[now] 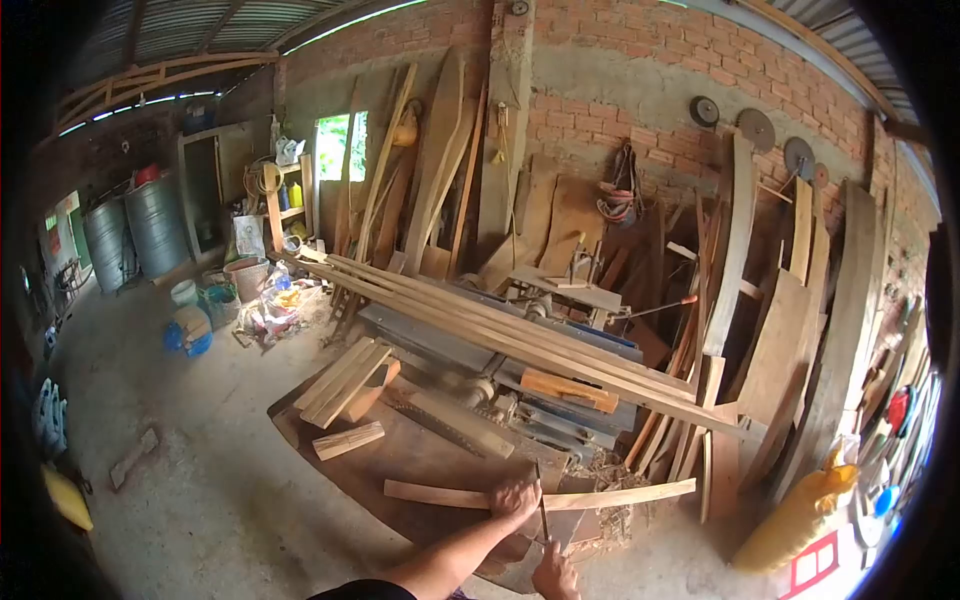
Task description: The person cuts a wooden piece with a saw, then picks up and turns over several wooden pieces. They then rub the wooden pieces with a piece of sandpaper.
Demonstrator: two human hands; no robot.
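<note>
A long, slightly bowed wooden strip [620, 496] lies across the near side of the brown work surface. My left hand [515, 500] presses down on its middle with the fingers curled over it. Closer to me, my right hand [556, 574] is closed around the lower end of a thin, dark, long tool [544, 518]. That tool crosses the strip just right of my left hand; its exact kind cannot be made out. Beyond the strip lie a short wood block [348, 440] and several stacked boards [345, 383].
Long planks [500, 325] rest across a woodworking machine [440, 335] ahead. Tall boards [790, 330] lean on the brick wall at right, near a yellow sack [800, 515]. Buckets [246, 275] and metal drums [155, 230] stand at left.
</note>
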